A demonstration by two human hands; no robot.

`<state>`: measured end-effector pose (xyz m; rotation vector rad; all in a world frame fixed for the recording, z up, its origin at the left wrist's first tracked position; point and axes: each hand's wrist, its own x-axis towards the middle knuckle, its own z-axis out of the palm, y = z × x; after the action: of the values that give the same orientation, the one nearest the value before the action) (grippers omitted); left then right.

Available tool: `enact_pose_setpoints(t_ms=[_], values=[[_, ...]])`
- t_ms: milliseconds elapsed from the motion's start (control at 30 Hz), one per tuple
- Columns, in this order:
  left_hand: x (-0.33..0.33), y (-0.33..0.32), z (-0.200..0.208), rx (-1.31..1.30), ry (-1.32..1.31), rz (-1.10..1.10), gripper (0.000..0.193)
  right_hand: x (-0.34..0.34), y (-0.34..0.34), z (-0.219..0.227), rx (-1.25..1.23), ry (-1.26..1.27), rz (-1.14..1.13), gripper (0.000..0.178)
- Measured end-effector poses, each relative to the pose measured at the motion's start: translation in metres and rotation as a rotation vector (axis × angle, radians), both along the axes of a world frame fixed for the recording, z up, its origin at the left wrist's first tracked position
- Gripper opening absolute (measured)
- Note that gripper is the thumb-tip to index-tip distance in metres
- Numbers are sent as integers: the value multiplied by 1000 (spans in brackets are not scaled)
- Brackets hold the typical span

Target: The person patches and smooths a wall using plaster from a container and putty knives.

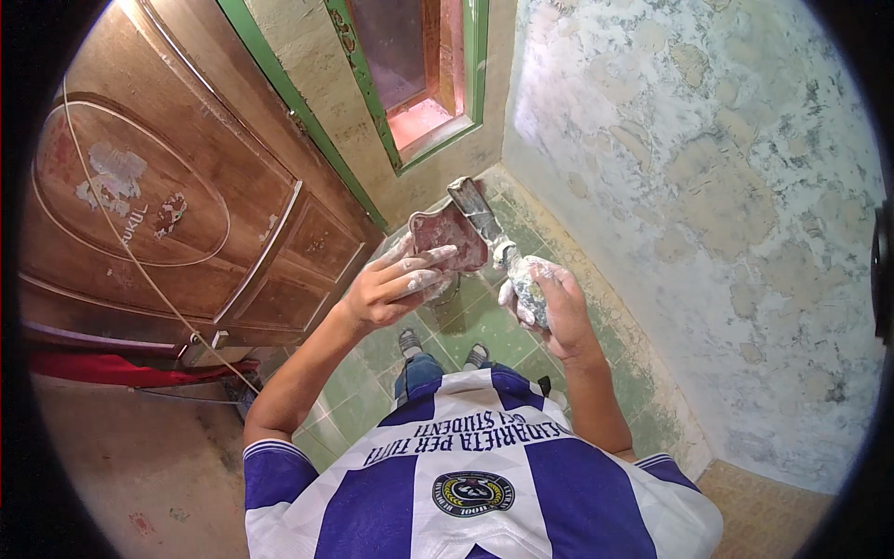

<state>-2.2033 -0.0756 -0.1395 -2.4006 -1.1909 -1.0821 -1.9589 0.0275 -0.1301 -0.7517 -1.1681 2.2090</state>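
Observation:
My left hand (393, 285), its fingers smeared white, holds a dull red flat spreader (458, 240) with white residue on its face. My right hand (564, 312) is wrapped round the whitened handle of a putty knife (478, 209). The knife's blade points up and to the left, along the right edge of the spreader; whether the two touch I cannot tell. Both tools are held in front of me above the floor. Part of the spreader is hidden behind my left fingers.
On the right rises a wall (745, 214) with rough white and beige patches. A brown wooden door (270, 200) stands at the left, with a cord across it and a red cloth (121, 370) below. Ahead is a green-framed window (384, 116). Green tiles (368, 391) cover the floor.

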Motion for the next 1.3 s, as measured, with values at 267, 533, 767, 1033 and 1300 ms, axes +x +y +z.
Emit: enact_pose_setpoints(t_ms=[267, 533, 767, 1033, 1300], values=[[-10, -2, 15, 55, -91, 104, 16, 20, 3, 10, 46, 42, -115, 26], [-15, -8, 16, 204, -227, 339, 13, 34, -1, -7, 87, -96, 4, 26], [-6, -4, 20, 201, -190, 244, 10, 21, -3, -14, 23, -114, 74, 23], [-1, -8, 12, 61, -104, 52, 20, 4, 11, -6, 59, -76, -29, 25], [-7, -15, -20, -106, -744, 269, 18, 11, 32, -7, 467, 38, -102, 27]])
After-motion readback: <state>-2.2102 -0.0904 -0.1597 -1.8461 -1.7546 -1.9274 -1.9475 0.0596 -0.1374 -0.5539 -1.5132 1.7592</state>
